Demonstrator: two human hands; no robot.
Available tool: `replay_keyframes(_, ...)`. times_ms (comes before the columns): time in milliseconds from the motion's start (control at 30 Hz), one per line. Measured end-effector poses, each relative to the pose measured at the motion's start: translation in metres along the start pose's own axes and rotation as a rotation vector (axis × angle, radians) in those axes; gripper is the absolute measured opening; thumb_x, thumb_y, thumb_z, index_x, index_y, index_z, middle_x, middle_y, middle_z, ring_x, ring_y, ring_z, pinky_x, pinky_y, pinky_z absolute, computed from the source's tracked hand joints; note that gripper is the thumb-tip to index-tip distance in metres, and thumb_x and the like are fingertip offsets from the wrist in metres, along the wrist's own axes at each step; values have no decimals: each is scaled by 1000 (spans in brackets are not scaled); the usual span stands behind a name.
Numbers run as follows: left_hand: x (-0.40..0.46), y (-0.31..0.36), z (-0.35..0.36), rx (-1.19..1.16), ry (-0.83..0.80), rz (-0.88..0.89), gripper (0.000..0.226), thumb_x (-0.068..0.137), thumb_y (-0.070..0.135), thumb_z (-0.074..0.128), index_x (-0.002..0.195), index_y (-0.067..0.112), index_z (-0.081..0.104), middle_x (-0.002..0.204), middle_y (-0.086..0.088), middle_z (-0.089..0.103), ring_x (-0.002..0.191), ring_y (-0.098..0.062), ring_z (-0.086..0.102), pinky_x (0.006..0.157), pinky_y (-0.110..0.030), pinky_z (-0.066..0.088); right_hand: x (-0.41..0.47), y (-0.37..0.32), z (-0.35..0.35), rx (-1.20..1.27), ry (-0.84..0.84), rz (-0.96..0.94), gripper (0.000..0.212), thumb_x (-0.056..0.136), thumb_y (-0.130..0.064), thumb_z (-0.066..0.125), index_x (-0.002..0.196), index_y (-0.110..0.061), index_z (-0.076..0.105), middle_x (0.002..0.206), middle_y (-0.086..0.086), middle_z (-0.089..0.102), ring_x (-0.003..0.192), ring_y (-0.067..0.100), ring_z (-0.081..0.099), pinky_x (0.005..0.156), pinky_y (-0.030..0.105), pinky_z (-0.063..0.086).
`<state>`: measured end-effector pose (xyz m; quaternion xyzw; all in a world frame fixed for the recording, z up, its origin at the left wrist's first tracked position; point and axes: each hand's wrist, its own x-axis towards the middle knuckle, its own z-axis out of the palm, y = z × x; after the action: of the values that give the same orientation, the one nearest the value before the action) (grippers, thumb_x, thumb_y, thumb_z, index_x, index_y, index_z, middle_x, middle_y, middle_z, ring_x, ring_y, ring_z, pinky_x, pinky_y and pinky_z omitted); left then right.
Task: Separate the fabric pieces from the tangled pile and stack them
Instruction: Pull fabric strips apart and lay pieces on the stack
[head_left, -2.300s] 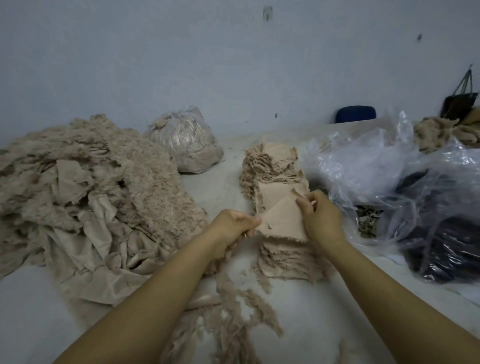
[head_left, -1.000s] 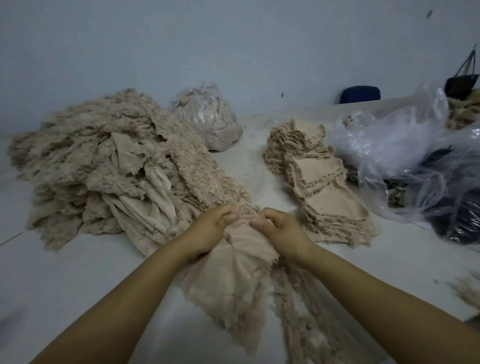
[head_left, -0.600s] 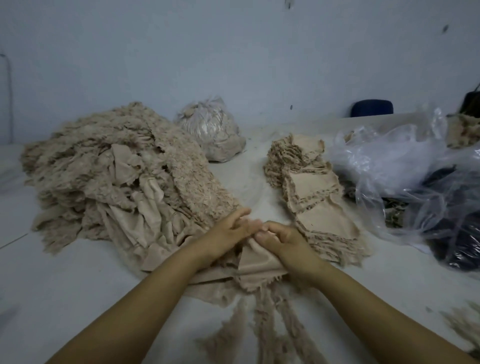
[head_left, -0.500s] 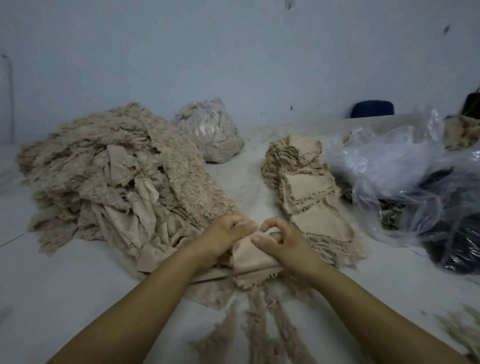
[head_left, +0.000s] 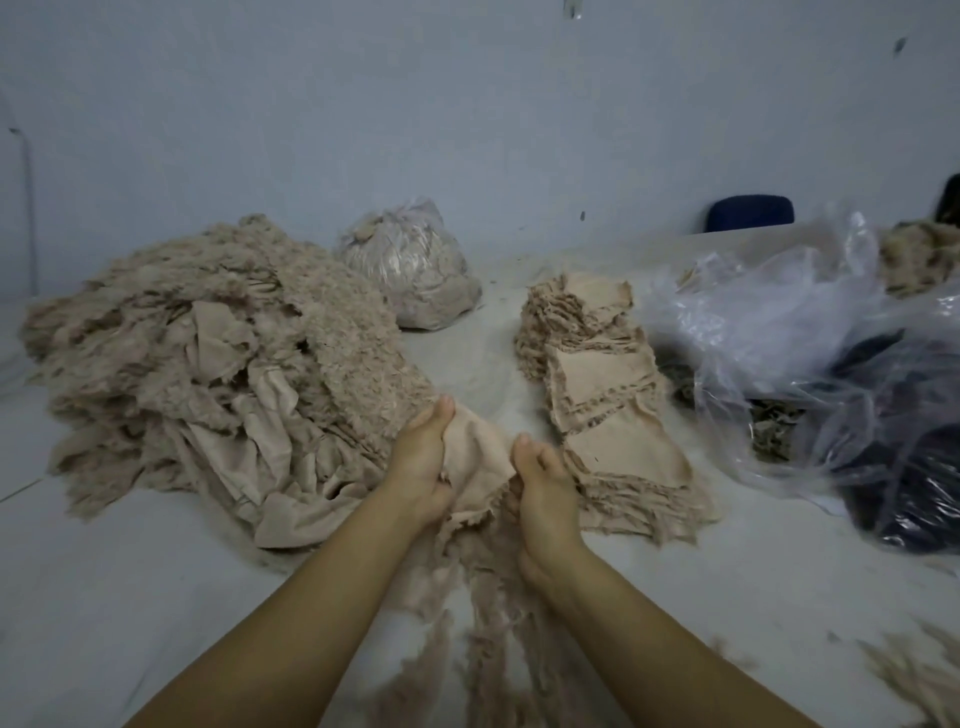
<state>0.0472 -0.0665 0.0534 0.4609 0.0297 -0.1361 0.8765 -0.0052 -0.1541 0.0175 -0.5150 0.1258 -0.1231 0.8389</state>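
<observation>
Two bare hands are gripping one frayed beige fabric piece (head_left: 475, 462) between the tangled pile and the stack.

The left hand (head_left: 421, 462) is curling round the piece's left edge with its thumb pointing up and away, and the right hand (head_left: 545, 483) is closing on the right edge, thumb on top, so the cloth is bunching in the gap between them with its ragged lower edge hanging toward the pale grey work surface (head_left: 130, 597). The big tangled pile of beige fluffy-edged fabric (head_left: 208, 364) is lying just left of the left hand; the neat stack of flat beige fabric pieces (head_left: 608, 400) is sitting just right of the right hand. Loose beige frayed strips (head_left: 488, 623) are trailing between the forearms. A clear plastic bag stuffed with beige scraps (head_left: 415, 275) is resting behind, and crumpled clear plastic bags over dark fabric (head_left: 831, 353) are lying at the right.
</observation>
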Motion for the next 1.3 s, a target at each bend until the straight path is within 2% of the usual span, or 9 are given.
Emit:
replay_keyframes(100,0,-9,8,95,11,31,24,100,20,42,83,8,54,48,-4,59,46,-10,61,47,-21,51,-3,11,6,-21,-137,102,50,100,-48,39,92,-13,73,87,12,74,79,22,72,67,30,56)
replay_keyframes(233,2,-13,13,139,135,91,26,100,18,42,78,9,54,60,-5,56,60,-14,55,56,-25,50,-4,24,17,-117,108,73,43,102,-32,40,96,5,60,79,19,63,68,25,61,59,34,51)
replay_keyframes(367,14,15,-1,-68,242,4,26,100,22,44,90,1,54,75,-16,62,74,-27,57,71,-47,49,-9,19,6,-117,60,37,29,97,-29,53,73,-13,54,58,0,52,48,11,47,40,21,35)
replay_keyframes(467,22,32,-8,-120,246,14,28,100,25,43,82,5,53,61,-9,60,57,-19,58,61,-36,53,-13,18,-13,-385,-27,-88,39,97,-32,52,60,-20,43,47,-15,41,51,7,39,46,14,32)
replay_keyframes(567,26,23,-1,-94,169,-66,26,100,25,44,88,4,54,62,-9,57,61,-18,54,62,-32,48,-17,14,-7,-442,-241,-43,37,94,-51,46,75,-26,65,63,-17,62,60,0,56,59,12,41)
replay_keyframes(900,33,29,18,-46,145,-3,20,99,22,45,88,9,55,37,2,46,28,-6,42,33,-15,37,-16,7,-20,-626,-435,109,13,85,-12,72,75,-13,64,47,-9,54,38,0,43,41,13,34)
replay_keyframes(1000,26,14,38,77,70,17,23,99,21,46,113,7,58,39,1,51,34,-9,47,36,-14,39,-9,-15,-23,-369,-348,112,29,75,-40,74,86,-15,68,65,-3,61,42,3,47,41,16,37)
replay_keyframes(1167,25,-9,65,121,-99,19,22,98,24,48,83,10,57,60,-5,55,51,-15,50,49,-26,43,20,-52,-40,175,-138,105,37,79,-35,68,99,-3,72,80,10,73,66,18,69,54,24,53)
replay_keyframes(1300,33,-29,65,484,-63,201,32,94,29,56,67,13,46,52,0,45,40,-9,40,36,-15,30,47,-73,-78,-306,311,-201,17,86,-25,70,79,-10,68,74,3,69,66,18,62,62,23,48)
